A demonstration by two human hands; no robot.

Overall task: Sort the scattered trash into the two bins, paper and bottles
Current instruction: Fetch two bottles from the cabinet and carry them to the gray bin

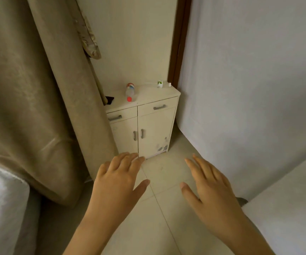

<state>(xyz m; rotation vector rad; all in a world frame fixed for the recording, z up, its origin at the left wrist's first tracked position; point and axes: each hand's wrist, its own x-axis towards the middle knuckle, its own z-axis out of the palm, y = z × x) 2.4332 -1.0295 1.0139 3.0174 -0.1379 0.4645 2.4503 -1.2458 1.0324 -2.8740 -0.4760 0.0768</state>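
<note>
Empty hands (118, 183), clear red-capped bottle (130, 92) lying flat

Left hand (119, 183) outstretched, right hand (209, 188) outstretched, fingers straight, empty

Clear bottle (130, 92) (red cap) lying on cabinet (154, 94) top.

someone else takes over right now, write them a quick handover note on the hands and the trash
Left hand: open, fingers spread, holding nothing.
Right hand: open, also empty, out over the floor tiles.
Trash in sight: one clear plastic bottle with a red cap, lying on top of the white cabinet ahead. A small white and green carton stands at the back of the cabinet top.
Neither bin is in view, so what is already sorted cannot be told.
Left: pick up the bottle, find the bottles bin.
</note>
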